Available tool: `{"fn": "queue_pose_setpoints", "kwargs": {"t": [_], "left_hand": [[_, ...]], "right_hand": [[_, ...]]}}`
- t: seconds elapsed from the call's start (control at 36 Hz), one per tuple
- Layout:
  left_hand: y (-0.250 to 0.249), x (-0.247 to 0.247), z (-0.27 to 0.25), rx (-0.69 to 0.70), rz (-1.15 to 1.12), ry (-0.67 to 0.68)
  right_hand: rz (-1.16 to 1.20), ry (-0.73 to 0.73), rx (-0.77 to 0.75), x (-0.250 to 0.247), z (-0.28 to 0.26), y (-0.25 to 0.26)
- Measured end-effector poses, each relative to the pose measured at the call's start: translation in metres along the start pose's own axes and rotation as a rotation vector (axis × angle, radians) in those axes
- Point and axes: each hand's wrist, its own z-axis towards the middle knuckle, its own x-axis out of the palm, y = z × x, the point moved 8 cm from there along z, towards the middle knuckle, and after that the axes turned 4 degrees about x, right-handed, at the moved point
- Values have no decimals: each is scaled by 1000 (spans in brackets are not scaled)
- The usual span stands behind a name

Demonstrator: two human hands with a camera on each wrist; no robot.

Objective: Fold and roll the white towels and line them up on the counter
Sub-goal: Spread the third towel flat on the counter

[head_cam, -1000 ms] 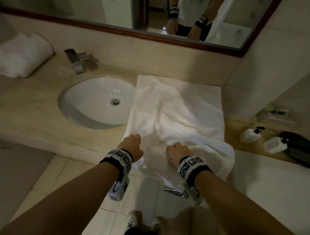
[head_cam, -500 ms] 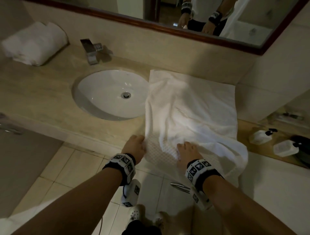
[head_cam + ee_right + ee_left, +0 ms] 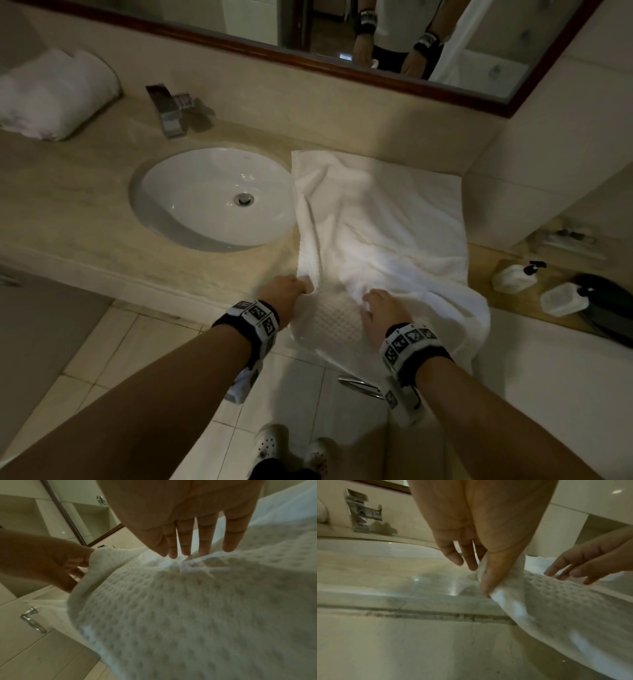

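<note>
A rolled white towel [image 3: 54, 92] sits far to the left of the sink [image 3: 164, 192], at the back of the counter [image 3: 68, 205]. The tap [image 3: 169, 109] stands just behind the sink. The sink bowl has only its shiny drain [image 3: 244, 198] in it.

Just right of the sink, a big white towel [image 3: 380, 219] lies spread flat on the counter. Its near end hangs over the counter edge toward the floor.

The left hand [image 3: 282, 289] is at the towel's near left corner, in front of the sink's right side. The left wrist view shows what the head view hides: the thumb [image 3: 493, 574] and fingers pinch the folded towel edge. The right hand [image 3: 383, 308] is farther right of the sink, on the bumpy end of the towel. The right wrist view shows its fingers [image 3: 204, 539] are straight and spread, with the tips touching a bunched spot of cloth, holding nothing.

Far right of the sink, on a lower ledge, sit two white pump bottles [image 3: 513, 277], with something dark beside them.

Only the head view shows the mirror [image 3: 342, 20] behind the sink and white shoes [image 3: 267, 445] on the floor.
</note>
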Motion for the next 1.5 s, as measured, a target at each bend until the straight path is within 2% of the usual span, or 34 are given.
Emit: {"fn": "queue_pose_setpoints", "kwargs": {"t": [0.17,0.31,0.39,0.47,0.58,0.69,0.75,0.83,0.89,1.03,1.08,1.14,1.19,1.25,1.28,1.36,1.44,1.5], "left_hand": [[16,0,0,-86,-59,-12],[32,7,-3,-203,-373,-29],[27,-12,1,-129,-559,-149],[12,-32,11,-32,-729,-197],[6,-42,17,-124,-1143,-210],[4,-47,17,-314,-1397,-293],[4,-43,15,-348,-1492,-196],[7,-37,1,-325,-1352,137],[17,-34,-13,-351,-1220,289],[63,-28,-38,-494,-875,469],[69,-23,-50,-530,-852,548],[58,-21,-60,-472,-855,645],[49,-16,-63,-345,-651,708],[40,-8,-62,-189,-335,722],[36,-4,-59,-126,-218,684],[29,7,-53,-45,-198,517],[39,15,-55,-168,-322,448],[49,12,-59,-246,-204,405]], "right_hand": [[52,132,27,-6,18,14],[43,174,68,-1,25,14],[50,143,27,-5,35,14],[68,145,19,-8,45,13],[-4,232,28,-3,51,12],[21,237,35,-7,51,10],[-10,211,7,-6,53,6],[-28,160,-15,-5,53,2],[-61,155,-19,-5,51,2],[-129,153,-32,-6,58,7],[-130,171,-15,-2,61,4],[-118,195,8,3,63,-1],[-118,217,28,9,66,-5],[-124,227,41,13,66,-6],[-117,224,47,13,67,-5],[-103,218,50,16,65,-5],[-145,215,36,20,67,-8],[-159,215,35,22,66,-10]]}}
